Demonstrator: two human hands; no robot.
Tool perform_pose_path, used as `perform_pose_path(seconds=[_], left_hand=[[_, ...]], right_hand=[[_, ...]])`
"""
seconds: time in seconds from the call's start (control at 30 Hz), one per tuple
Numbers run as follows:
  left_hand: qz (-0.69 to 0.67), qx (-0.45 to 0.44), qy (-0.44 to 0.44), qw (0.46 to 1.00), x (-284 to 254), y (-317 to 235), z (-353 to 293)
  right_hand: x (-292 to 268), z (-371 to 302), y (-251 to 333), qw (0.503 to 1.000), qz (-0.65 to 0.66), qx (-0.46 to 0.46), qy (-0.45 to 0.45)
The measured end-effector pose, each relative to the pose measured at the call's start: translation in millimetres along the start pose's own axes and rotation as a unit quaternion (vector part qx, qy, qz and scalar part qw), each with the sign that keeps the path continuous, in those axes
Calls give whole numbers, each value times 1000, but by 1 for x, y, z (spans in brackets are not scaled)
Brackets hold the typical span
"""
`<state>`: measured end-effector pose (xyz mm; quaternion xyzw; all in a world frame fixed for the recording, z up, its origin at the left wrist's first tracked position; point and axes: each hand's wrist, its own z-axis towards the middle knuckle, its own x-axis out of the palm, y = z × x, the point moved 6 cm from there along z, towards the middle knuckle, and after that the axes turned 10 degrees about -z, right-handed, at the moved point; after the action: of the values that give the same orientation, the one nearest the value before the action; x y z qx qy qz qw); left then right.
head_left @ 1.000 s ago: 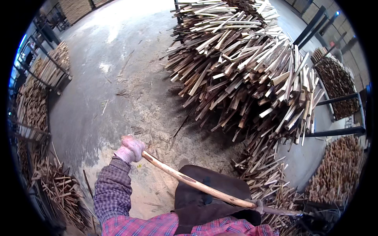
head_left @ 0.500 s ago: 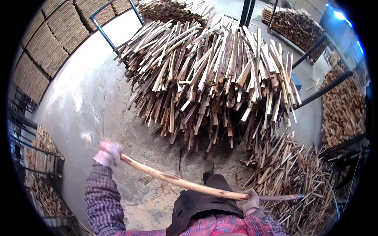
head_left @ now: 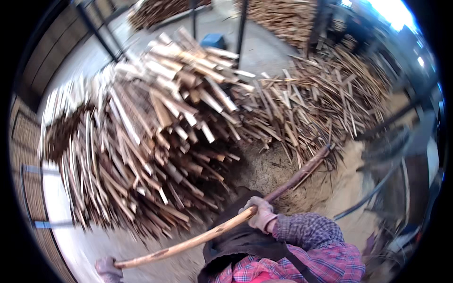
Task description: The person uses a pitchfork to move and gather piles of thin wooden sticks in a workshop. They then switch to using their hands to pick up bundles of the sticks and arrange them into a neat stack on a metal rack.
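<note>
Both my gloved hands grip a long, slightly bent wooden pole [head_left: 188,243]. My left hand [head_left: 108,270] is closed round its pale end at the lower left. Farther along, my right hand [head_left: 259,214] wraps round the shaft in front of my dark apron. The pole's darker far end reaches the near edge of a heap of loose wood strips [head_left: 325,104]. Thin dark curved lines show around that end, but I cannot make out whether they are prongs. A big stack of wood sticks [head_left: 151,118] stands left of the heap.
Dark metal posts [head_left: 242,33] rise behind the stack. A blue box [head_left: 213,40] is on the floor there. More wood piles [head_left: 278,19] lie farther back. A dark bar [head_left: 396,115] and a blue hose-like line [head_left: 365,200] are at the right.
My view has swung right, so the stack now sits left and the loose heap ahead. The pole's far end has swung forward to the heap's edge, with both hands still on it.
</note>
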<state>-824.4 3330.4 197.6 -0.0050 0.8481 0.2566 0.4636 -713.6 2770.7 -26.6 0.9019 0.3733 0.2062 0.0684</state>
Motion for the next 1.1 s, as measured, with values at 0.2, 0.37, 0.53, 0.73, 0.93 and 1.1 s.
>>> perform_pose_path(seconds=[0.2,0.37,0.53,0.73,0.93,1.1], left_hand=[[99,133,-199,966,-112,82,71],[143,168,-231,947,-182,136,119],[144,214,-275,926,-220,78,179],[121,299,-249,913,-199,-85,213],[123,355,-188,908,-162,-250,168],[139,378,-156,902,-151,-368,109]], right_hand=[[87,-40,-99,982,190,19,-3],[95,-32,-209,957,280,0,69],[62,-34,-248,941,324,88,50],[-61,-45,-229,900,423,3,-107],[-199,-103,-172,826,448,-222,-262],[-307,-105,-139,765,512,-223,-321]])
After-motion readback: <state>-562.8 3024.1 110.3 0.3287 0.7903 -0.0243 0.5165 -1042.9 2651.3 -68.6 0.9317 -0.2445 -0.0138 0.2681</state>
